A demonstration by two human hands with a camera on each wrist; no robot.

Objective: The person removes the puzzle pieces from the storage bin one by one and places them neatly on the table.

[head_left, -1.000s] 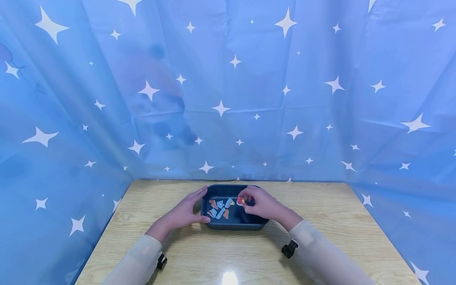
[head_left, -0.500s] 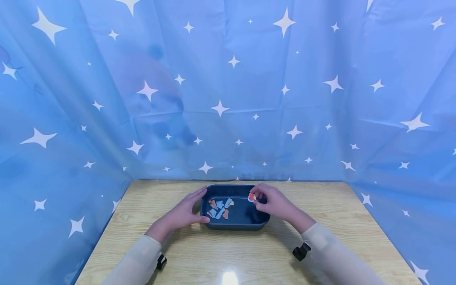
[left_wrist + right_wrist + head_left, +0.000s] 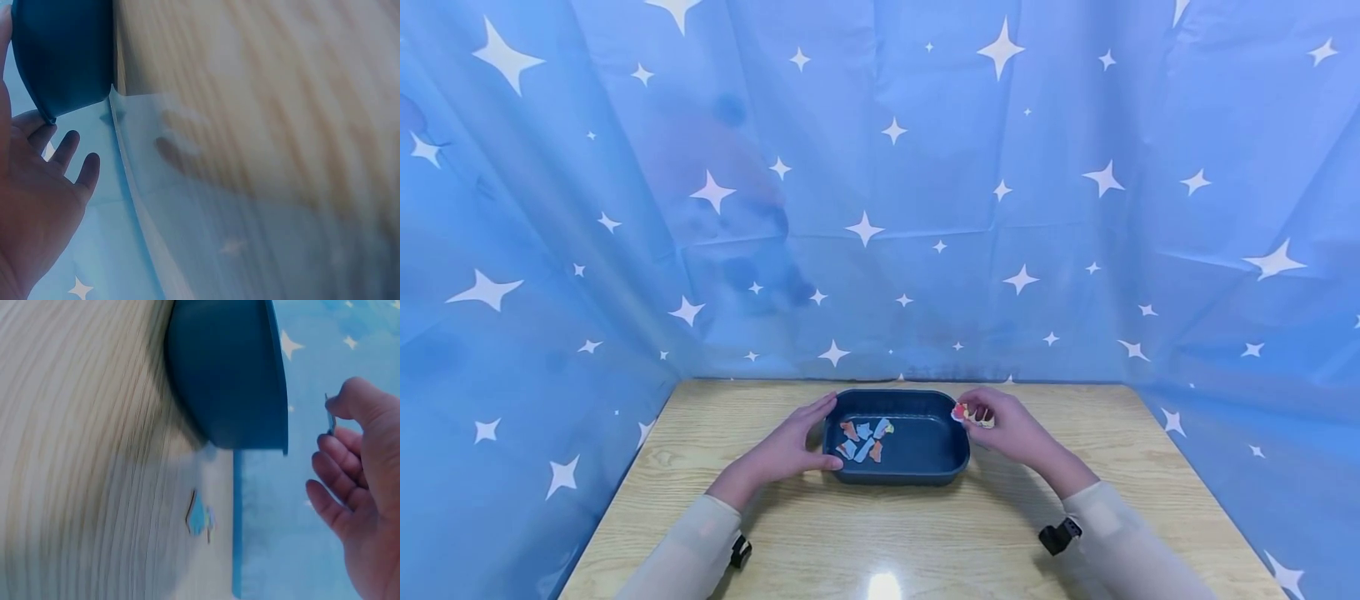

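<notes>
A dark rectangular tray (image 3: 895, 479) stands on the table with several small flat cutout pieces (image 3: 864, 432), blue-grey and orange, grouped at its left end. My left hand (image 3: 782, 450) holds that end, thumb at the front corner and fingers at the back corner. In the left wrist view, its other fingers spread loosely beside the tray wall (image 3: 65, 56). Thumb and index finger of my right hand (image 3: 1003, 425) pinch a small flat red, white and yellow cutout (image 3: 959, 412) just over the tray's right rim. The right wrist view shows this cutout (image 3: 330, 414) edge-on.
More small flat pieces (image 3: 199, 515) lie on the wooden table (image 3: 895, 533) right of the tray, partly hidden behind my right hand in the head view. A blue curtain with white stars (image 3: 880, 167) hangs behind the table and along both sides.
My right hand has moved rightward with the red cutout, from over the tray's inside to its right rim. The left hand and the tray have stayed put.
</notes>
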